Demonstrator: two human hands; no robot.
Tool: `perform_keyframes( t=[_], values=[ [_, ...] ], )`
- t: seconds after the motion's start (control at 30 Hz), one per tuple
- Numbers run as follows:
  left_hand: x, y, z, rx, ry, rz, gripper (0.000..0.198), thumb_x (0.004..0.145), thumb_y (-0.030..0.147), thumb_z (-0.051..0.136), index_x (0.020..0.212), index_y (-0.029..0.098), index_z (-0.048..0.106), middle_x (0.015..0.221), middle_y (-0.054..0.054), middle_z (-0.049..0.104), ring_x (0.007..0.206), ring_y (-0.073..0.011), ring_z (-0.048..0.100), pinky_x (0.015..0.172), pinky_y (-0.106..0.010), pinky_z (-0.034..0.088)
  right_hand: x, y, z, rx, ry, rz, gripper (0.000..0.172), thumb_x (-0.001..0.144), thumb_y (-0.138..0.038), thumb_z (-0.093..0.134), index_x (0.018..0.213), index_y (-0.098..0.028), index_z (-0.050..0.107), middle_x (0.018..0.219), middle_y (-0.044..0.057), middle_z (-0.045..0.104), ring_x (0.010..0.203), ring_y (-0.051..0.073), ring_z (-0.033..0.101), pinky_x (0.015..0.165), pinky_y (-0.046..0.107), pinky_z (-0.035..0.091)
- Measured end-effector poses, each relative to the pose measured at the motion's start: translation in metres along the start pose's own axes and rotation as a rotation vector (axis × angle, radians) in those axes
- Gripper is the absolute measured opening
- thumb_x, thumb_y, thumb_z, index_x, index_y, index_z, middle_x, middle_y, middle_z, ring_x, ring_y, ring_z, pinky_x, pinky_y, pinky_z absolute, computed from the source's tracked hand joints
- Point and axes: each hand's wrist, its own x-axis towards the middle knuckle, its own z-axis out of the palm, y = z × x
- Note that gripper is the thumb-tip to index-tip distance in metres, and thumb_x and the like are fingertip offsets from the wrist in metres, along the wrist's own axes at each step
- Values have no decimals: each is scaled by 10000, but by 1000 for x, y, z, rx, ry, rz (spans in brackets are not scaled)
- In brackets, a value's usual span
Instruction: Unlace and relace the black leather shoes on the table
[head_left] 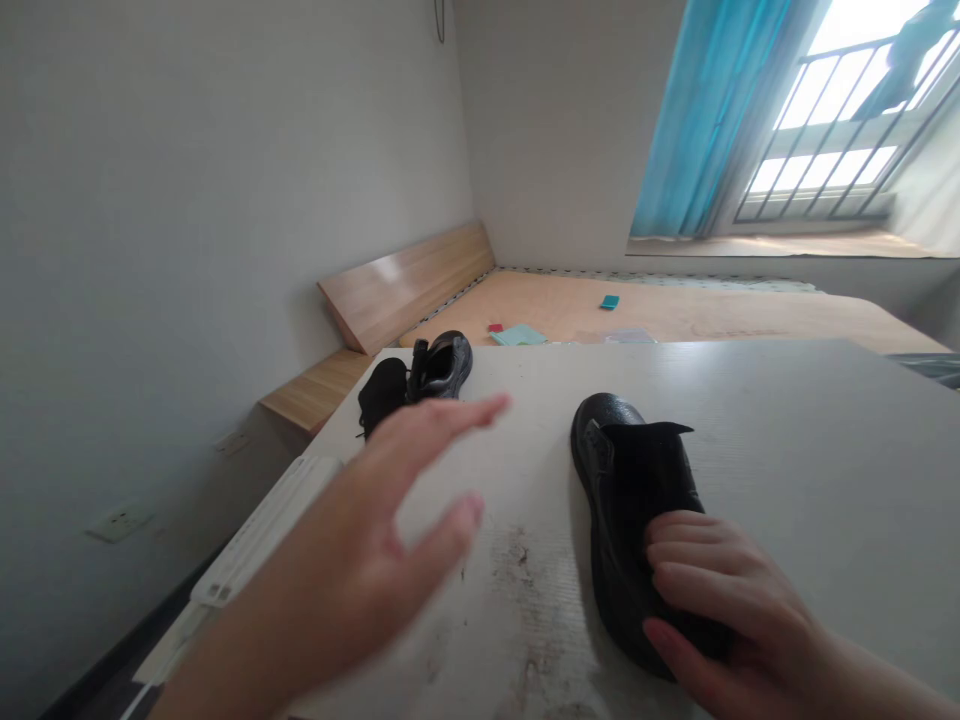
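A black leather shoe rests on the white table, toe pointing away from me, its tongue folded out to the right. My right hand grips the heel end, fingers over the collar and thumb against the back. To the left of this shoe, my left hand hangs above the table, thumb and fingers apart, holding nothing and slightly blurred. Beyond it, at the table's far left corner, sit another black shoe and a dark piece with a lace, partly hidden by my hand.
Brown dirt crumbs are scattered mid-table. White flat cases lie along the left edge. Behind the table is a bed with a wooden headboard, a teal item and a pale green sheet.
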Motion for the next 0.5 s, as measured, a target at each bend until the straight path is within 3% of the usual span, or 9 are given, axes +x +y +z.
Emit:
perform_keyframes(
  t=[0.07, 0.1, 0.17, 0.2, 0.27, 0.37, 0.5],
  values=[
    [54, -19, -9, 65, -11, -386, 617, 859, 431, 534, 1451, 392, 362, 1391, 5, 553, 1259, -277, 516, 1016, -387, 446, -5, 3, 2, -31, 59, -6, 170, 833, -170, 495, 694, -227, 414, 551, 1, 441, 539, 172, 483, 584, 319, 404],
    [80, -35, -11, 88, -36, -516, 582, 856, 438, 560, 1407, 283, 456, 1354, -77, 579, 1246, -334, 522, 1005, -434, 447, -8, 4, 2, -46, 72, -9, 148, 839, -192, 498, 710, -228, 434, 560, 8, 458, 545, 180, 499, 604, 330, 429],
    [122, -71, -10, 105, -84, -697, 523, 851, 433, 604, 1249, 94, 588, 1266, -215, 598, 1214, -430, 517, 973, -531, 441, -11, 5, 3, -69, 74, -12, 126, 842, -204, 497, 727, -226, 452, 572, 15, 477, 559, 189, 519, 636, 344, 457],
    [136, -89, -8, 98, -103, -755, 478, 863, 427, 608, 1200, 89, 608, 1246, -206, 601, 1200, -414, 528, 962, -530, 450, -12, 6, 4, -71, 73, -17, 121, 840, -200, 494, 729, -224, 453, 574, 15, 479, 562, 188, 523, 644, 345, 463],
    [153, -116, -1, 46, -150, -823, 383, 913, 390, 576, 1215, 153, 575, 1241, -113, 593, 1102, -264, 591, 923, -485, 498, -13, 6, 4, -61, 75, -23, 118, 835, -184, 487, 729, -220, 449, 579, 17, 486, 566, 184, 525, 647, 343, 468],
    [158, -137, 9, -79, -176, -804, 349, 924, 348, 574, 1219, 162, 564, 1221, -96, 591, 1033, -221, 610, 871, -441, 533, -11, 5, 3, -43, 92, -23, 126, 840, -174, 477, 724, -218, 453, 586, 24, 500, 572, 183, 527, 643, 346, 472],
    [162, -145, 16, -282, -110, -657, 355, 921, 342, 578, 1223, 155, 561, 1217, -99, 592, 1032, -228, 613, 861, -437, 538, -12, 5, 3, -39, 103, -17, 178, 870, -209, 484, 693, -218, 465, 578, 26, 490, 582, 183, 532, 645, 350, 479]
  ],
)
